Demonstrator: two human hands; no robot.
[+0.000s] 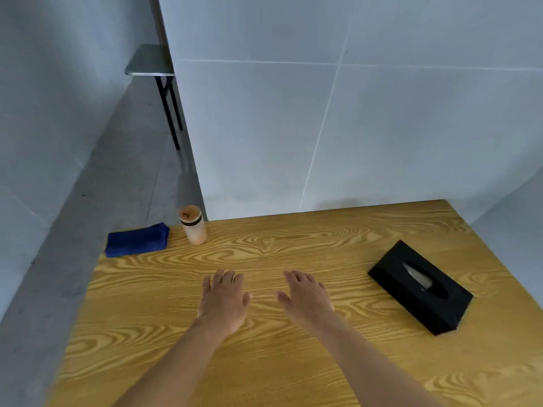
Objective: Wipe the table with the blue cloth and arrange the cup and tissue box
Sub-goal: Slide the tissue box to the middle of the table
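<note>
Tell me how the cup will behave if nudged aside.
The cup is tall and narrow, so a high push would likely tip it. It stands near the table corner, so it could fall off. Its round, smooth-looking body may roll.

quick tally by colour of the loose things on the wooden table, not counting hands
blue: 1, the folded blue cloth at the far left corner
orange-tinted: 1, the cup standing beside the cloth
black: 1, the tissue box on the right
total: 3
</note>
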